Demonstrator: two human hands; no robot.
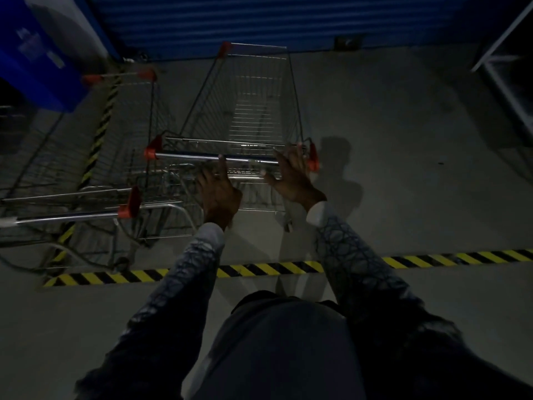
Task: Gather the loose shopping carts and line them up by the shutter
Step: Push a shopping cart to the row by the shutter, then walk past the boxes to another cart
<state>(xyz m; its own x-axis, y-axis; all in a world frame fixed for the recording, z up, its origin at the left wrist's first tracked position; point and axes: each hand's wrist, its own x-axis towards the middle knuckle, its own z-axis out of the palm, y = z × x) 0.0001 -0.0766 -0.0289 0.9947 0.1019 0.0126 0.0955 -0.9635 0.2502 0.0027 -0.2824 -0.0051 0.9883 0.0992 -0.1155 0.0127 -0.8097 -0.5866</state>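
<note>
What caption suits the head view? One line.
Left hand and right hand on the handle of a shopping cart facing the blue shutter, second cart alongside.

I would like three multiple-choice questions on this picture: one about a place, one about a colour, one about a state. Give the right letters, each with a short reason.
1. Where does the other shopping cart stand, relative to the centre shopping cart?
A. to its left
B. to its right
C. inside it

2. What colour is the shutter?
A. red
B. blue
C. white

3. In what state is the basket of the centre shopping cart?
A. full of bags
B. empty
C. tipped on its side

Answers:
1 A: its handle and basket lie on the left of the view.
2 B: the ribbed surface ahead is blue.
3 B: only bare wire and the floor below show.
</note>
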